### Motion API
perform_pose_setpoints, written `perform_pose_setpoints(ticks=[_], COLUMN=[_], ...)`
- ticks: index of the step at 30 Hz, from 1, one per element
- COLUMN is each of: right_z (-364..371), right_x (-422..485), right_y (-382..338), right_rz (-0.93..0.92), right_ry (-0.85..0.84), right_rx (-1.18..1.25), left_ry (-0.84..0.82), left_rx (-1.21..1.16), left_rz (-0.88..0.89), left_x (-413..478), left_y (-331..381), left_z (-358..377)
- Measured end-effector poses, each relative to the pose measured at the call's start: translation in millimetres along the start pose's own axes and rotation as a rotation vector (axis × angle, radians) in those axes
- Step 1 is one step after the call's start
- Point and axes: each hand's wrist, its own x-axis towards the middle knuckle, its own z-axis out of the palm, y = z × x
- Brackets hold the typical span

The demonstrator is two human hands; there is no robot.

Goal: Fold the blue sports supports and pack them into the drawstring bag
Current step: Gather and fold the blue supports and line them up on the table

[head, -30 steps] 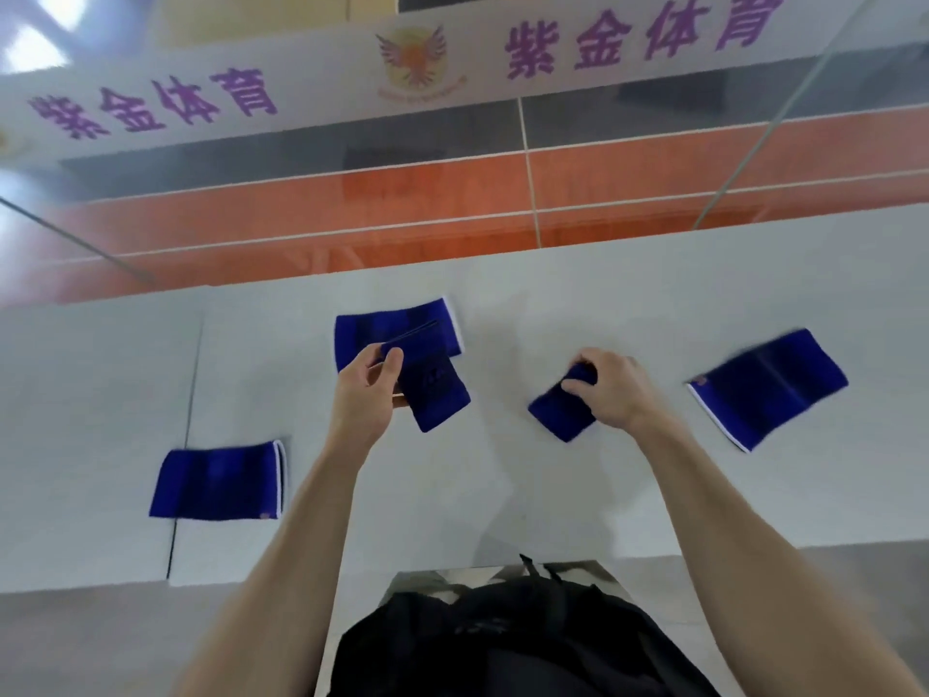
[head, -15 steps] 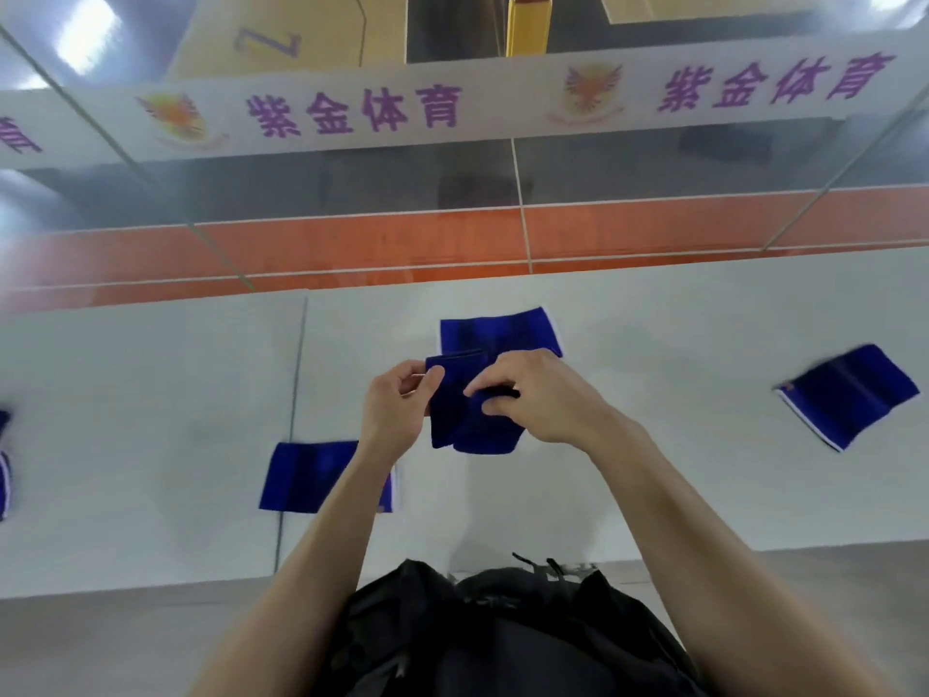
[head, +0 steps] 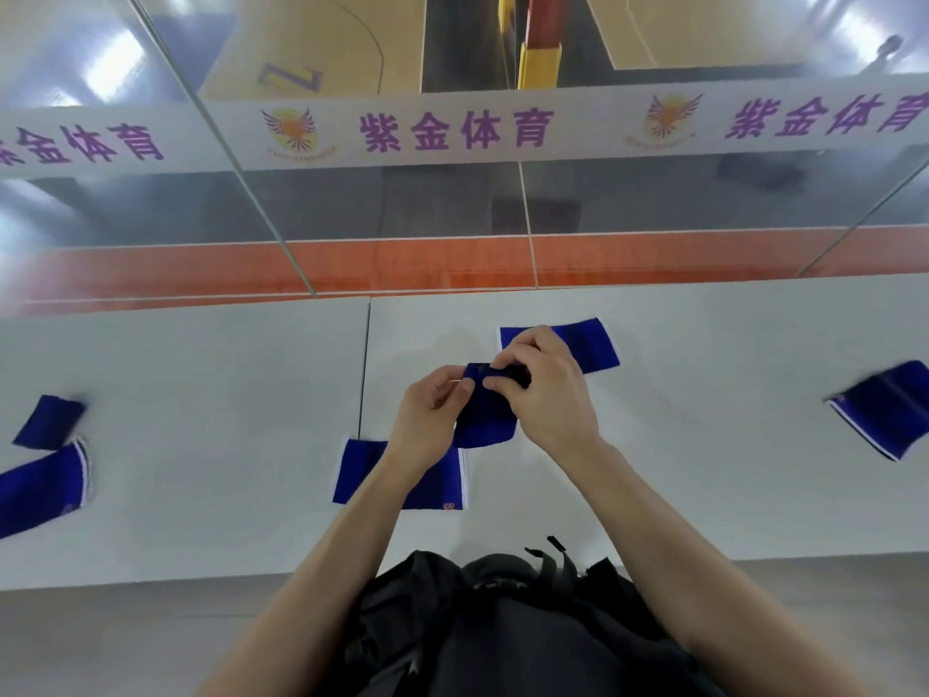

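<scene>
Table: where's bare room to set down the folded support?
Bare table between the left supports and the near support; also between the right hand and the right support. Crowded at centre: left hand, held support, far support.

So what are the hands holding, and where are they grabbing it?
One small blue support. The left hand pinches its top left corner, and the right hand grips its top edge with fingers curled over it.
</scene>
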Motion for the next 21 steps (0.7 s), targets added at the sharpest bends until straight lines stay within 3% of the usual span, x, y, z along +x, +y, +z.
perform_pose_setpoints(ticks=[9, 17, 21], right_z=[15.2, 12.8, 9.3], right_x=[-8.2, -12.9, -14.7], right_y=[-6.2, -7.3, -11.5], right_rz=[0.152, 0.015, 0.030], right_ry=[0.014, 0.069, 0.071], right_rx=[0.046, -0.044, -0.018], left_ry=[-0.023, -0.071, -0.142], left_rx=[-0.102, 0.065, 0.074], left_rz=[-0.029, 0.020, 0.077], left_x=[-0.8, 0.5, -4.3], left_y=[0.6, -0.1, -1.7], left_z=[-3.1, -15.3, -17.4])
